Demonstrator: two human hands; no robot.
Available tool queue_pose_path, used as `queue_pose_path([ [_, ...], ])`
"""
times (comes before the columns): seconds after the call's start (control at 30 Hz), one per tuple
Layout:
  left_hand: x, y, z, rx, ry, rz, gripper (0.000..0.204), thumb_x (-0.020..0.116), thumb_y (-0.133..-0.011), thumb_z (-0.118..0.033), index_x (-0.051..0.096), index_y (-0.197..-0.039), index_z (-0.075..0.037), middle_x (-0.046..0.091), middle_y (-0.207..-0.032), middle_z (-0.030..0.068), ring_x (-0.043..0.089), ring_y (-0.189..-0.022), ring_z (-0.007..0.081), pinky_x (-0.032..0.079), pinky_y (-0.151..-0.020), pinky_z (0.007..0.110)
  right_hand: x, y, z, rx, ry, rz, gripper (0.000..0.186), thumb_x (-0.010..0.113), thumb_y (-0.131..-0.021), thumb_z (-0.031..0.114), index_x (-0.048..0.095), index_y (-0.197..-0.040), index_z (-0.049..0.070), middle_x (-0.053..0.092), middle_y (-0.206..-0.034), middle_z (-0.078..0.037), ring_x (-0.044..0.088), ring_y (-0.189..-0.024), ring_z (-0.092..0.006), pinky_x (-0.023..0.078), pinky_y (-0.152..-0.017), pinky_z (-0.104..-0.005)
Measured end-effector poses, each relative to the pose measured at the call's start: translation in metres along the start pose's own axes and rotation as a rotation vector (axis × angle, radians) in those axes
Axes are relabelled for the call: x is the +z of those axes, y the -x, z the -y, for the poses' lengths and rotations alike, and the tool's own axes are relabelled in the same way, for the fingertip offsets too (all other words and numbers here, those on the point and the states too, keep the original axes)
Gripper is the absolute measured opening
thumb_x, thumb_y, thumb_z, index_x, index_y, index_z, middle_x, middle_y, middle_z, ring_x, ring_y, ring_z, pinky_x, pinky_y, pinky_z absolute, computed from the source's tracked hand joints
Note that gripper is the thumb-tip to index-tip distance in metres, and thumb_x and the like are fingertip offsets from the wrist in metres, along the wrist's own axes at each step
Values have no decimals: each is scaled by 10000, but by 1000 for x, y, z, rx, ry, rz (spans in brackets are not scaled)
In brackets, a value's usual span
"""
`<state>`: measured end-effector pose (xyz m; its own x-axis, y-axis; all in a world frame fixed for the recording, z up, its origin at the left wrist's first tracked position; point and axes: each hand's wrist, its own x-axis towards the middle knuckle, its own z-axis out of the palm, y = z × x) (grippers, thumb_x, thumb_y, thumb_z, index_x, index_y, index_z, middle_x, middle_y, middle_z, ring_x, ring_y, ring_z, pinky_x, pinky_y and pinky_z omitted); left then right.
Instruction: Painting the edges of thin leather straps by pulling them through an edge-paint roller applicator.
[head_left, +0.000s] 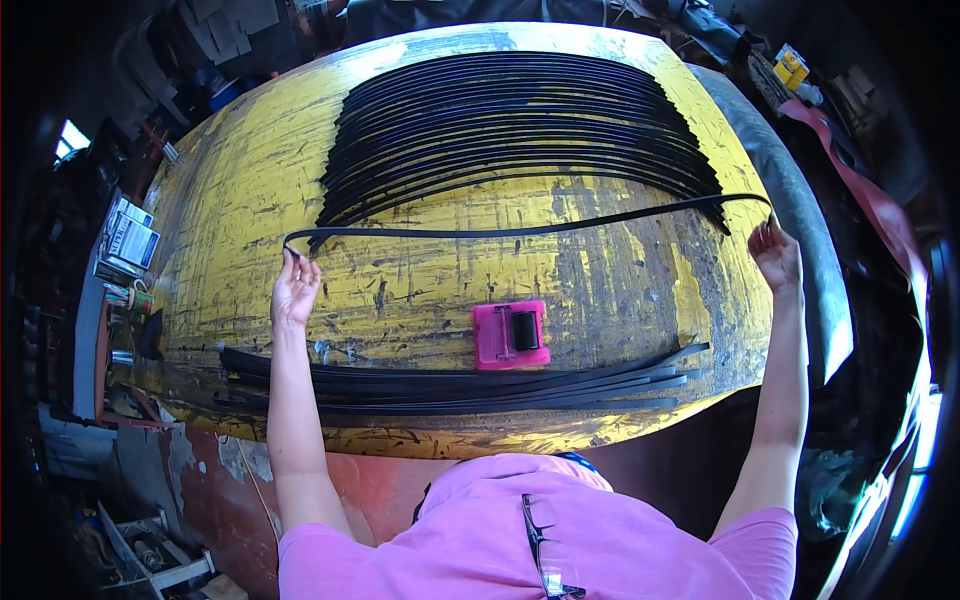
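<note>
One long black strip [520, 231] spans the table between my two hands, an end pinched in each. My left hand [296, 286] grips its left end, fingers closed. At the other end my right hand [776, 256] pinches it near the table's right side. Beyond the strip, several black strips [515, 110] lie side by side in a broad row. Closer to me sits a pink device with a black roller [510, 335]. Along the near edge rests a loose bundle of black strips [450, 390].
The scratched yellow table [240, 180] fills the middle. On its left, a tray [90, 350] holds small boxes [130, 235] and a cup of tools [128, 296]. Dark sheet material [800, 220] drapes by the right edge. A crate [150, 550] stands on the floor lower left.
</note>
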<state>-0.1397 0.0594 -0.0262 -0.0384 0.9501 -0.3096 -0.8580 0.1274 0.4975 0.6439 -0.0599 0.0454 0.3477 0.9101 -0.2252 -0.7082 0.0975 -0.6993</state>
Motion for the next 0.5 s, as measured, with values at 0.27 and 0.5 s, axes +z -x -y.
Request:
queue_pose_path([
  [0.27,36,-26,22,45,-57,131,125,613,-853,-154,613,-965,-97,630,-897,-10,581,-848,109,407,-889,333,20,-64,16,-111,91,29,243,579,-795,46,600,-1029,-15,617,-935,-102,575,-892,-216,478,-839,-348],
  [0.5,-13,0,45,40,-278,249,120,605,-864,-170,618,-962,-101,632,-903,8,588,-897,135,444,-907,341,-60,-36,-35,-11,306,-34,237,585,-821,226,592,-1028,110,598,-947,-25,561,-887,-168,460,-830,-320],
])
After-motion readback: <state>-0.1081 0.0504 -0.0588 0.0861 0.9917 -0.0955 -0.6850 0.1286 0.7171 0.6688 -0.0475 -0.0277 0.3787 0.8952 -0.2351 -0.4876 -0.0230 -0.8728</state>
